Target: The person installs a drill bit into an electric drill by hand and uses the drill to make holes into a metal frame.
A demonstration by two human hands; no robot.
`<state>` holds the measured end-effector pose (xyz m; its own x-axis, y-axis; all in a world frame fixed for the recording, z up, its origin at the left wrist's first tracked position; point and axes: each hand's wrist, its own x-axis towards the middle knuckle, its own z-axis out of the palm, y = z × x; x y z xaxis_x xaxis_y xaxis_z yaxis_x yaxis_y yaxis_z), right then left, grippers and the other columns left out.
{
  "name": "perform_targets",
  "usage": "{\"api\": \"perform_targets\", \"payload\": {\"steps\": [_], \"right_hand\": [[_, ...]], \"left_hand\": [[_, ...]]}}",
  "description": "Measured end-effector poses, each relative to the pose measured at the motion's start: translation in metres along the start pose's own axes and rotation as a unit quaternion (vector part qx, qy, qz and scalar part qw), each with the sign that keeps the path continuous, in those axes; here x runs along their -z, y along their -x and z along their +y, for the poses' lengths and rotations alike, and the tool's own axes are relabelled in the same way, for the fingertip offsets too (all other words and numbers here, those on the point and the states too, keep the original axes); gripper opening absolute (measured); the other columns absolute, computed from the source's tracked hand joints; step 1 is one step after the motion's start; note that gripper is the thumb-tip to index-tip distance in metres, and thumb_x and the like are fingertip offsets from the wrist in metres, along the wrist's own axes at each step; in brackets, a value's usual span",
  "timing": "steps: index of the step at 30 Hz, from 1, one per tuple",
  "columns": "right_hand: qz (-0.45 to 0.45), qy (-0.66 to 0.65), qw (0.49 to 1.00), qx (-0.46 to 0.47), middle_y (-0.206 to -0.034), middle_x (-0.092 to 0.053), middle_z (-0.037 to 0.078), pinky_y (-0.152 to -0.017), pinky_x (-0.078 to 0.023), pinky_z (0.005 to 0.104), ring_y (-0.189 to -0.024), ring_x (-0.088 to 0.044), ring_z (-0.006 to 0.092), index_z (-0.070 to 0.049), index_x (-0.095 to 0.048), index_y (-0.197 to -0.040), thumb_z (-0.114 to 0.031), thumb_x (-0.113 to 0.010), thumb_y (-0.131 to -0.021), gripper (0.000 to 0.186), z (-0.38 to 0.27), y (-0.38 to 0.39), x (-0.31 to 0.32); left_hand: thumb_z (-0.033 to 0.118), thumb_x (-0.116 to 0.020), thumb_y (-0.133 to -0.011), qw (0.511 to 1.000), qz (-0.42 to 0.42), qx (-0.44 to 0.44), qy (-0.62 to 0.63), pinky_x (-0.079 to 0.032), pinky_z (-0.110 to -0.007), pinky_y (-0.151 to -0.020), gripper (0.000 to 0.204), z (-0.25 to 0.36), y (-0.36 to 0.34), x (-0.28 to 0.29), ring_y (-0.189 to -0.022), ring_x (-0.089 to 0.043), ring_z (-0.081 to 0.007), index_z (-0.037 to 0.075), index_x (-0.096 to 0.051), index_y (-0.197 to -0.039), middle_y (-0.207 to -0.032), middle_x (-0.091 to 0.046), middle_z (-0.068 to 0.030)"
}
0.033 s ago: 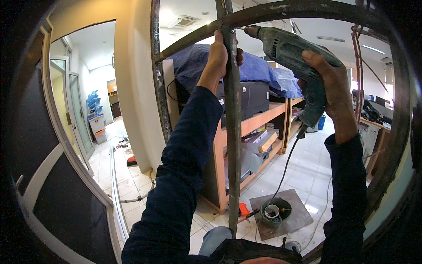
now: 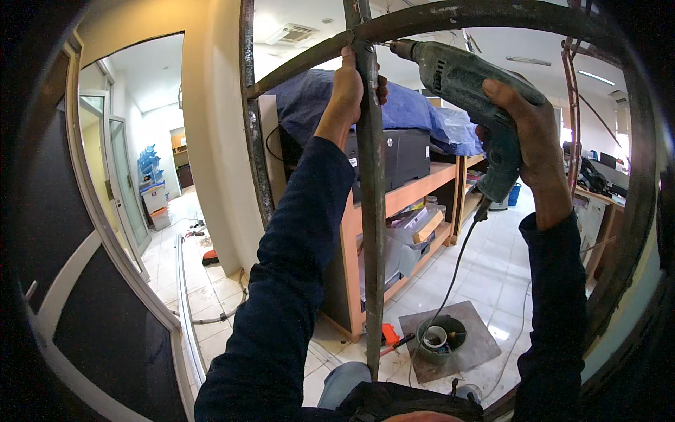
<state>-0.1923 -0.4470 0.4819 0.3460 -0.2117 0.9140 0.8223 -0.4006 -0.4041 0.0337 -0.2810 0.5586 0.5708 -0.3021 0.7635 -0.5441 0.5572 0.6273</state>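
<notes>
My left hand [image 2: 349,88] is closed around an upright metal post [image 2: 374,190], just below where it meets a crossing metal bar [image 2: 457,15]. The thumb lies up along the post and fingertips show on its far side. In my right hand [image 2: 531,133] is a dusty green power drill [image 2: 460,76], gripped by its handle. Its chuck points left, and the thin bit reaches the side of the post near the joint. Whether the tip has entered the metal I cannot tell. A black cord [image 2: 460,257] hangs down from the drill's handle.
Beyond the post stands a wooden shelf unit [image 2: 408,190] carrying a black printer [image 2: 404,156] and a blue cover [image 2: 415,112]. On the floor, a dark bucket [image 2: 458,337] sits on a grey board [image 2: 481,352]. A dark door panel [image 2: 105,316] flanks me on the left.
</notes>
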Motion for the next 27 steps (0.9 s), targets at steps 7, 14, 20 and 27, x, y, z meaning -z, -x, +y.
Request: {"api": "perform_targets", "payload": {"steps": [7,14,20,27], "right_hand": [[-0.016,0.035,0.999,0.011,-0.081,-0.066,0.012,-0.05,-0.057,0.0202,-0.061,-0.068,0.0136,0.007,-0.06,-0.11,-0.05,-0.073,-0.079,0.066,0.004,-0.002,0.005],[-0.024,0.053,0.998,0.01,-0.081,-0.066,0.013,-0.05,-0.057,0.0203,-0.061,-0.068,0.0133,0.006,-0.06,-0.111,-0.05,-0.073,-0.079,0.067,0.008,-0.008,0.011],[-0.024,0.069,0.997,0.039,-0.08,-0.066,0.012,-0.051,-0.057,0.0202,-0.06,-0.068,0.0134,0.007,-0.059,-0.111,-0.05,-0.073,-0.079,0.067,0.004,-0.006,0.009],[-0.019,0.075,0.996,0.031,-0.08,-0.066,0.012,-0.051,-0.057,0.0203,-0.061,-0.068,0.0133,0.006,-0.06,-0.112,-0.048,-0.073,-0.079,0.065,0.006,-0.005,0.007]], "left_hand": [[0.066,-0.02,-0.099,1.0,-0.009,-0.017,-0.009,-0.051,-0.04,-0.051,0.072,-0.001,-0.003,0.002,-0.055,-0.058,-0.024,0.002,-0.054,-0.1,-0.07,-0.058,-0.0142],[0.064,-0.019,-0.099,0.999,-0.003,-0.024,-0.022,-0.051,-0.04,-0.051,0.07,-0.002,-0.002,0.0,-0.056,-0.058,-0.024,0.003,-0.053,-0.1,-0.07,-0.057,-0.0144],[0.063,-0.019,-0.1,0.999,0.007,-0.028,-0.038,-0.051,-0.04,-0.051,0.07,0.0,-0.001,0.0,-0.056,-0.059,-0.0242,0.002,-0.054,-0.099,-0.071,-0.058,-0.0154],[0.063,-0.02,-0.1,0.999,0.002,-0.024,-0.024,-0.052,-0.04,-0.052,0.071,-0.001,-0.002,0.0,-0.055,-0.059,-0.0247,0.002,-0.055,-0.1,-0.071,-0.058,-0.0155]]}}
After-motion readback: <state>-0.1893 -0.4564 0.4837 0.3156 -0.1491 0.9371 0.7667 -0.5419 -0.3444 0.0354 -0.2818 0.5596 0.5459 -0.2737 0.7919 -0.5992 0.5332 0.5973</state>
